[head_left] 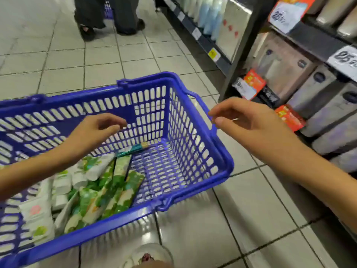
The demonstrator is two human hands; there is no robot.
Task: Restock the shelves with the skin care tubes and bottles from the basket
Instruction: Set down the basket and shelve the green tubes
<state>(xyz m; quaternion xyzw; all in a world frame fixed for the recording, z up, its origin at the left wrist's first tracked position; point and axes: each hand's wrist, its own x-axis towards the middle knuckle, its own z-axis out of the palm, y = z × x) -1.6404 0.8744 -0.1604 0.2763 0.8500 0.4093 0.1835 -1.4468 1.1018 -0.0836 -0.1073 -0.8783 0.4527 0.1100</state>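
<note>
Looking down, head view: I see both my bare hands at a blue slotted plastic basket [222, 151].
Left hand [96, 128]: fingers loosely curled, holding nothing, hovering inside the basket above its contents.
Right hand [245, 120]: fingers loosely curled and empty, fingertips just beside the basket's right rim. I cannot tell whether they touch it.
Green-and-white skin care tubes [108, 190]: piled in the basket, below my left hand and wrist.
Dark metal shelves [309, 39]: beyond my right hand, stocked with grey boxes [318, 105].
</note>
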